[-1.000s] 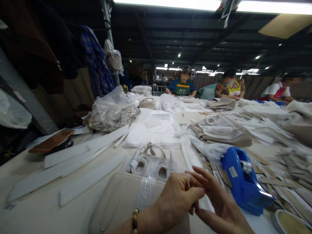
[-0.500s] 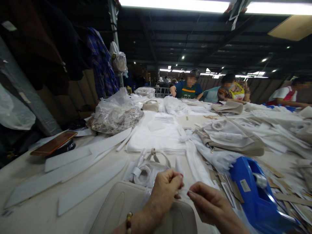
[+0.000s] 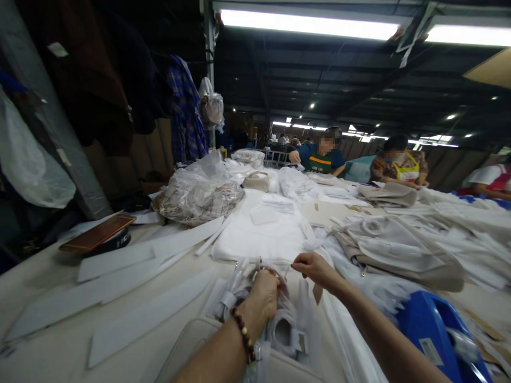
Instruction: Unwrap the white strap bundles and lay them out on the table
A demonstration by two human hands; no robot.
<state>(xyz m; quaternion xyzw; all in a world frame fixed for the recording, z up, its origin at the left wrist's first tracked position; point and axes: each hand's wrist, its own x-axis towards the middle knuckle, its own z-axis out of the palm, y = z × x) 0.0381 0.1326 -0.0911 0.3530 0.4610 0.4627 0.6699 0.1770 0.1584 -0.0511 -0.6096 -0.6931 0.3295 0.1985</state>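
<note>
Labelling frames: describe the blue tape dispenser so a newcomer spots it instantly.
Start at the long work table strewn with white strips. Follow the right hand along its forearm to the bottom right corner: the tape dispenser sits there, the only bright blue object among white and beige pieces.

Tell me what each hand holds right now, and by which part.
The left hand rests on the bagged white straps; its grip is hidden. The right hand seems to pinch something thin at its fingers; what it is cannot be told.

Your ceiling tubes (image 3: 309, 24) blow out overhead; the hall is dim, the tabletop (image 3: 48, 351) evenly lit. Wide-angle warps the edges, motion blur smears the blue dispenser (image 3: 439, 335).
</note>
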